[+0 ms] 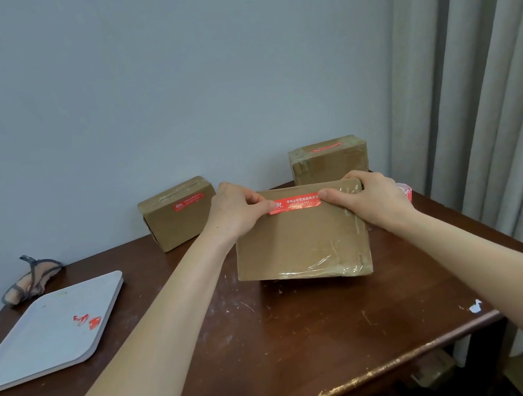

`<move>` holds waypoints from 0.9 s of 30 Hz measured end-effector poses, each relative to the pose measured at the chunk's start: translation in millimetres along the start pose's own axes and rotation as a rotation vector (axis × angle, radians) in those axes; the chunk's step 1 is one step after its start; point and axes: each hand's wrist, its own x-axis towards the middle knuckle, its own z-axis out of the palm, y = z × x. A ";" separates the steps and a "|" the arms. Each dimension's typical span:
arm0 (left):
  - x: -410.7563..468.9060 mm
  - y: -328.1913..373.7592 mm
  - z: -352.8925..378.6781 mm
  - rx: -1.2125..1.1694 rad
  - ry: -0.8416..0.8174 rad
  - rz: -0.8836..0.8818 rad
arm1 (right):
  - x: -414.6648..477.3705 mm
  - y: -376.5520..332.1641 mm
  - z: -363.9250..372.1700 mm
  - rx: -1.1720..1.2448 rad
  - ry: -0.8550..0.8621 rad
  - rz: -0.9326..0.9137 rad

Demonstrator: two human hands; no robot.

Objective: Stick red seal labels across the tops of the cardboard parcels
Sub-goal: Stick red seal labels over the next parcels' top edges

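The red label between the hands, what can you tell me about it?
The red seal label is a narrow strip printed with white characters. It lies across the top of the nearest cardboard parcel, close to its far edge. The left hand holds its left end and the right hand its right end, thumbs on top.

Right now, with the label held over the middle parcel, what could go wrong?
1. The red seal label sits slightly slanted between the left hand and the right hand. Pressed down like this, it may stick crooked.
2. Its right end is close to the wrinkled clear tape on the flat parcel. If it overlaps the tape, it may crease or lift.
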 end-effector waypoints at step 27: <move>-9.9 5.0 -10.7 -0.134 -0.067 -0.043 | -1.7 -1.1 -1.1 0.029 -0.006 -0.002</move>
